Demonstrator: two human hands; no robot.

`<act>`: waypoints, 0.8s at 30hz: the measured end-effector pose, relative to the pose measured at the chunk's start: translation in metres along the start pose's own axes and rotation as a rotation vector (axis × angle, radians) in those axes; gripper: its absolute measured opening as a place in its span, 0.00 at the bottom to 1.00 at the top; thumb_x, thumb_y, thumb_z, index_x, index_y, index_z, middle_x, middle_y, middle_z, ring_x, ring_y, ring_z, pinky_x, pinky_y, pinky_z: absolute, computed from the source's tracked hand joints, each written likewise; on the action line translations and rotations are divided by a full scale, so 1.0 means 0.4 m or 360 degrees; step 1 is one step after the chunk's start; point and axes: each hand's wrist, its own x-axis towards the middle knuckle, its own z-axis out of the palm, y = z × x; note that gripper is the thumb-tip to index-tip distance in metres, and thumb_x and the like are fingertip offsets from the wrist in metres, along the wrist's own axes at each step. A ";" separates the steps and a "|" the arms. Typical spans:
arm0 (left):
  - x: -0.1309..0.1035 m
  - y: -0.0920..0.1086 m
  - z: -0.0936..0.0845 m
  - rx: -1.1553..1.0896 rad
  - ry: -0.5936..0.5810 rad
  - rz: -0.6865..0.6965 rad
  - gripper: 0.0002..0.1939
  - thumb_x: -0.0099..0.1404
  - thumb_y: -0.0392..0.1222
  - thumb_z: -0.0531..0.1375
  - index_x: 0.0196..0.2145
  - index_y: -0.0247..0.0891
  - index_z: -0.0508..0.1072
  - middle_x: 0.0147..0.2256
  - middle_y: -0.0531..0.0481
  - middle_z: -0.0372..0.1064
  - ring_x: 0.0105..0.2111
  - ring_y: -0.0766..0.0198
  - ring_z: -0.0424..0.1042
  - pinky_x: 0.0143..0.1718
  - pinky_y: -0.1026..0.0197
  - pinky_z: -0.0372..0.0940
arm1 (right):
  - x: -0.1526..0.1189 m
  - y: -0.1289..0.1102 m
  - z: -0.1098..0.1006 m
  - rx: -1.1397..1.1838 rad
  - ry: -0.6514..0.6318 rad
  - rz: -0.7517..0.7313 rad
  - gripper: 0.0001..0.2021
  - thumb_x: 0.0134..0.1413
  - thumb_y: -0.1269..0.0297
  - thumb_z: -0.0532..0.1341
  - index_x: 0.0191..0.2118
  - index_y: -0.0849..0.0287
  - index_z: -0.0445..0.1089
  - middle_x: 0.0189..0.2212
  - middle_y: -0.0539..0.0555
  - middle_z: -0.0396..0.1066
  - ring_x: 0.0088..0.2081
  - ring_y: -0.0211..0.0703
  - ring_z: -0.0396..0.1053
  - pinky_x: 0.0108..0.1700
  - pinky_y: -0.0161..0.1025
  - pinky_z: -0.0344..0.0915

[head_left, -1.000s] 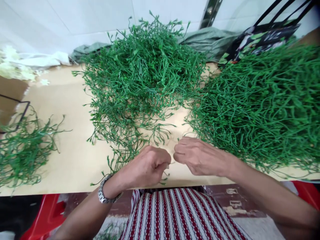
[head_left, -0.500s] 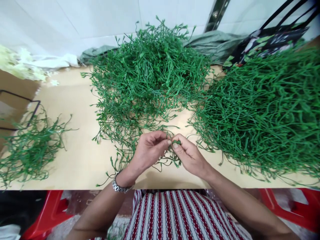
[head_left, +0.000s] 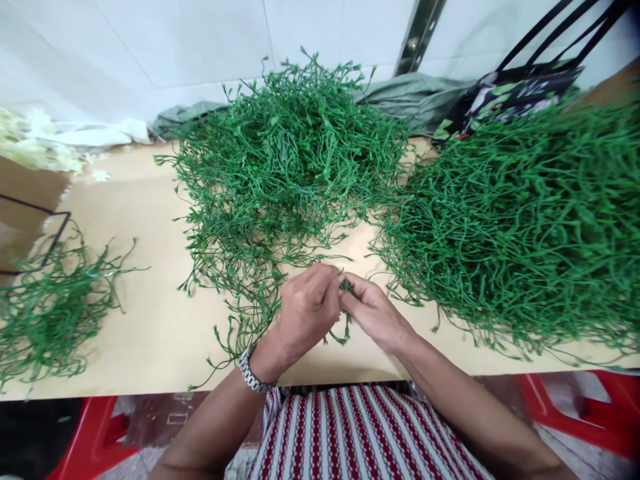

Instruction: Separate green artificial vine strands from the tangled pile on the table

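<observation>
Close together over the front of the table, my left hand [head_left: 311,303] and my right hand [head_left: 374,311] both pinch a small green artificial stem [head_left: 346,285]. The left hand is turned so that its back hides most of its fingertips. Thumb and forefinger of the right hand press on the stem's budded end. Thin curled parts of green stem [head_left: 340,337] hang below the hands. Behind and left of them spreads a loose heap of green plastic stems [head_left: 300,160]. A denser heap of the same stems [head_left: 525,233] lies to the right.
A smaller bunch of stems [head_left: 55,313] lies at the left beside a cardboard box [head_left: 25,193] and a black wire frame [head_left: 59,230]. Pale flowers [head_left: 35,137] rest at the back left. A black patterned bag [head_left: 520,93] leans at the back right. Red stools [head_left: 95,433] stand below the table edge.
My left hand has rolled over, its back now turned up and its fingertips hidden. My right hand stays pinched on the stem. The whole view has shifted slightly.
</observation>
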 end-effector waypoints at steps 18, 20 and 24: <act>0.001 0.010 0.021 -0.0757 0.0314 -0.0221 0.04 0.58 0.32 0.56 0.27 0.37 0.70 0.28 0.52 0.66 0.29 0.68 0.65 0.30 0.65 0.61 | -0.011 0.003 0.052 0.1062 0.0204 0.0197 0.12 0.40 0.58 0.66 0.26 0.60 0.65 0.18 0.44 0.53 0.20 0.30 0.47 0.22 0.30 0.48; -0.003 0.011 0.022 -0.0917 0.0261 -0.0352 0.04 0.58 0.33 0.57 0.27 0.37 0.70 0.26 0.52 0.66 0.28 0.68 0.65 0.30 0.65 0.61 | -0.012 0.003 0.050 0.1080 0.0159 0.0213 0.13 0.40 0.58 0.66 0.25 0.60 0.64 0.16 0.43 0.50 0.19 0.29 0.44 0.21 0.30 0.46; -0.003 0.010 0.021 -0.1342 0.0166 -0.0770 0.02 0.55 0.37 0.60 0.26 0.37 0.70 0.24 0.53 0.67 0.23 0.69 0.64 0.24 0.66 0.60 | -0.018 0.014 0.038 0.0788 0.0123 0.0109 0.13 0.45 0.55 0.62 0.26 0.60 0.62 0.18 0.44 0.50 0.19 0.30 0.44 0.21 0.31 0.45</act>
